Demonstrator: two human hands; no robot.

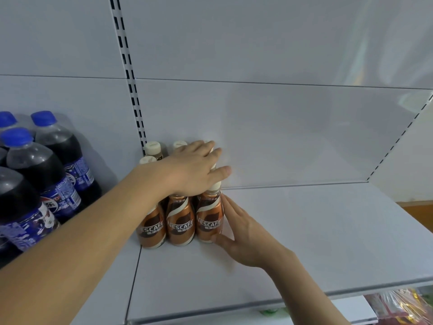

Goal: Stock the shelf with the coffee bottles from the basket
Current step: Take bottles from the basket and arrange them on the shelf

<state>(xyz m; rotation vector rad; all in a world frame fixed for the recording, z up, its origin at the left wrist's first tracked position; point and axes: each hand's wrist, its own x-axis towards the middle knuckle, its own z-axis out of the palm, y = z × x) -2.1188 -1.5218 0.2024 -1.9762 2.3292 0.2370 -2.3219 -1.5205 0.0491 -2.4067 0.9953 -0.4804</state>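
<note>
Two hands square up a block of Nescafé coffee bottles (180, 221) at the shelf's back left.

The left hand (194, 170) lies flat, fingers straight, on the caps, apparently steadying them; the right hand (236, 228) presses straight fingers against the rightmost bottle (209, 219), likely nudging it flush. Neither grasps. Cola bottles (46, 174) crowd the left; the white shelf (304, 231) stretches bare rightward for more rows.

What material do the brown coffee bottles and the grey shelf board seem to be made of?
The brown Nescafe coffee bottles look like plastic wrapped in a glossy metallic-bronze sleeve: soft highlights run down their curved sides; their cream caps look matte plastic. The pale grey shelf board looks like painted sheet metal, smooth and satin, with a folded front lip, though this is uncertain.
</note>
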